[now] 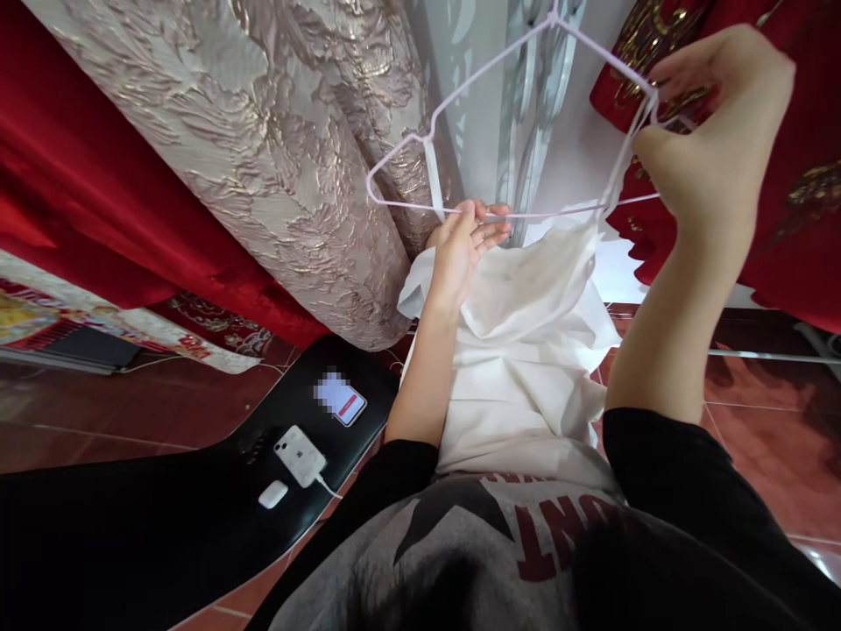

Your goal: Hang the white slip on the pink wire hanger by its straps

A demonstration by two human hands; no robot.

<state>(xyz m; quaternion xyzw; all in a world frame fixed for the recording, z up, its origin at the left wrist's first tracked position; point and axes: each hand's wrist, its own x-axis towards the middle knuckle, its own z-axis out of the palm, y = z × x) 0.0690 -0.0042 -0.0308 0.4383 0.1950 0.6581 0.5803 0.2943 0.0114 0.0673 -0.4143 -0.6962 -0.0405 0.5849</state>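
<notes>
A lilac clothes hanger (487,72) hangs in front of me. A white strapped garment (519,386) drapes below it, one thin strap (434,178) looped over its left shoulder. My left hand (463,241) is at the hanger's bottom bar, thumb and fingers curled loosely about it above the garment's top edge. At the hanger's right shoulder, my right hand (716,123) is bent round with thumb and forefinger at the other strap (619,166). That strap runs from the notch down to the garment. Some right fingertips are hidden behind the hand and hanger.
Pale textured fabric (263,149) hangs at the left beside red cloth (85,193). Red garments with gold decoration (802,202) hang at right. On a black bench (164,517) lie a lit phone (347,403), a white phone (300,456) with a cable, and a white case (272,494).
</notes>
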